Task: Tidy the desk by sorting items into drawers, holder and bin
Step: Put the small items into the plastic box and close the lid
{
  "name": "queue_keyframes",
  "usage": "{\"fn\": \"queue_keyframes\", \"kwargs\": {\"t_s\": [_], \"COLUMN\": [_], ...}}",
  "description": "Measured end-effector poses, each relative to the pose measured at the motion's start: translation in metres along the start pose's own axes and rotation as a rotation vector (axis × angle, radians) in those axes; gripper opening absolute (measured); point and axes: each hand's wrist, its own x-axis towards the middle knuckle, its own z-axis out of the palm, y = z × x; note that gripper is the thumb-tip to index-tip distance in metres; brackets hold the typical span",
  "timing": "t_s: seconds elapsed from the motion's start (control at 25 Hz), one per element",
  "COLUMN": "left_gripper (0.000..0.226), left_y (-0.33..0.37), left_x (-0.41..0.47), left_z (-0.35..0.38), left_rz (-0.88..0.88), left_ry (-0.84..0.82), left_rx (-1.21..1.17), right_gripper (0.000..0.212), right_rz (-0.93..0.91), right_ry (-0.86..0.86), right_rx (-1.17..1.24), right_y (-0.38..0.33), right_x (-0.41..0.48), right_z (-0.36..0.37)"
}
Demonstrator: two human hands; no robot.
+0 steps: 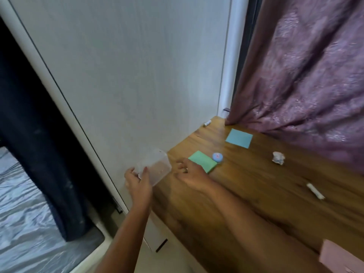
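My left hand [137,181] grips a clear plastic box [155,166] at the left end of the wooden desk [246,194], partly over the edge. My right hand [190,173] hovers over the desk just right of the box with fingers spread and nothing in it. Beside its fingertips lies a green sticky-note pad [203,161] with a small round blue item [217,157] touching its far corner. Farther back lies a blue sticky-note pad [239,138]. A crumpled paper ball [278,158] and a white stick-shaped item [315,191] lie to the right. The frame is blurred.
A white wall panel [128,75] stands behind the desk's left end, with a small white tube [207,123] at its foot. A purple curtain [305,75] hangs over the back edge. White drawers [157,237] sit under the desk. A pink object [342,257] shows at the bottom right.
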Motion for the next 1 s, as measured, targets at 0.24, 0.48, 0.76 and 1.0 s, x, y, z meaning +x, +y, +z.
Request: {"fn": "queue_keyframes", "kwargs": {"t_s": [0.24, 0.48, 0.76, 1.0], "left_gripper": [0.061, 0.016, 0.052, 0.025], "left_y": [0.006, 0.030, 0.029, -0.004], "left_x": [0.024, 0.006, -0.050, -0.112], "left_z": [0.015, 0.024, 0.080, 0.131], "left_rz": [-0.255, -0.257, 0.142, 0.447], "left_ry": [-0.138, -0.199, -0.581, -0.687], "left_rx": [0.034, -0.291, -0.088, 0.352], "right_gripper": [0.046, 0.042, 0.035, 0.035], "right_rz": [0.197, 0.320, 0.049, 0.035], "right_ry": [-0.025, 0.030, 0.193, 0.226], "right_rx": [0.291, 0.620, 0.343, 0.044], "right_y": [-0.014, 0.001, 0.049, 0.109], "right_x": [0.069, 0.064, 0.004, -0.069], "right_z": [0.028, 0.003, -0.092, -0.157]}}
